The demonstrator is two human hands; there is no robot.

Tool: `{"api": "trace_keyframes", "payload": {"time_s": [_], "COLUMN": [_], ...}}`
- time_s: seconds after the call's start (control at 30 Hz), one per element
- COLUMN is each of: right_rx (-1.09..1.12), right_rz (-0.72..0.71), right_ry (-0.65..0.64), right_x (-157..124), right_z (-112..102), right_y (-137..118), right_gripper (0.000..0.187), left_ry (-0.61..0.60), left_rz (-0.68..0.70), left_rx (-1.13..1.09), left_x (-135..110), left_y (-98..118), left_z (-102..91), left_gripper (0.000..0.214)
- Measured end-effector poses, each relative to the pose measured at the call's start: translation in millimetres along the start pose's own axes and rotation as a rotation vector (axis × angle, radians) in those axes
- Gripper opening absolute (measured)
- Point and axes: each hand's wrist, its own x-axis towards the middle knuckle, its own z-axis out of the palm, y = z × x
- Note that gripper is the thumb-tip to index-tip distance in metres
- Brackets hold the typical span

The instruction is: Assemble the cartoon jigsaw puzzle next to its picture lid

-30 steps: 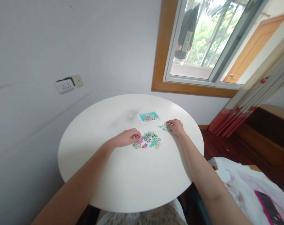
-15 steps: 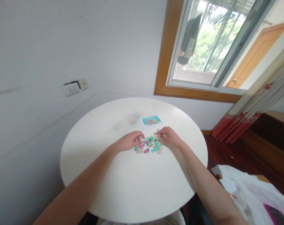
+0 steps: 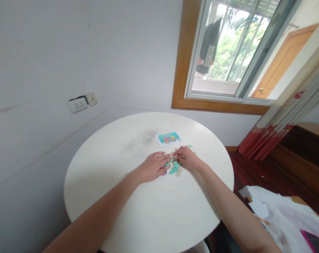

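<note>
A small heap of jigsaw puzzle pieces (image 3: pixel 173 169), turquoise, pink and beige, lies on the white round table (image 3: pixel 154 218). My left hand (image 3: pixel 154 166) rests flat over the heap's left side with its fingers stretched out, hiding many pieces. On the far right edge of the heap, my right hand (image 3: pixel 185 156) has its fingers curled inward among the pieces; what is between the fingertips is hidden. A loose turquoise piece (image 3: pixel 190 146) lies just beyond the right hand. Behind both hands is a picture card (image 3: pixel 167 138) with cartoon figures on turquoise.
A wall with a socket (image 3: pixel 77 104) borders the table on the left and back. At the right are a window (image 3: pixel 222 52) and a red-and-white curtain (image 3: pixel 267 137). White plastic bags (image 3: pixel 277 214) and a pink-edged phone (image 3: pixel 313 241) lie low at the right.
My left hand has moved right and spread its fingers flat over the pieces. My right hand has shifted slightly inward and down to the heap. The view has tilted a little.
</note>
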Motion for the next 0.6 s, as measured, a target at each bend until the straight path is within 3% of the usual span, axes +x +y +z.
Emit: {"api": "trace_keyframes", "payload": {"time_s": [0.2,0.6], "right_rx": [0.117,0.213], "right_rz": [0.034,0.052], "right_ry": [0.000,0.040], "right_x": [1,0], "right_z": [-1,-2], "right_y": [-3,-5], "right_gripper": [0.012,0.018], "left_ry": [0.080,0.187], "left_rz": [0.083,0.025], "left_rx": [0.021,-0.165], "left_x": [-2,-2], "left_y": [-15,-23], "left_z": [-9.7,-4.8], "left_gripper": [0.033,0.035]}}
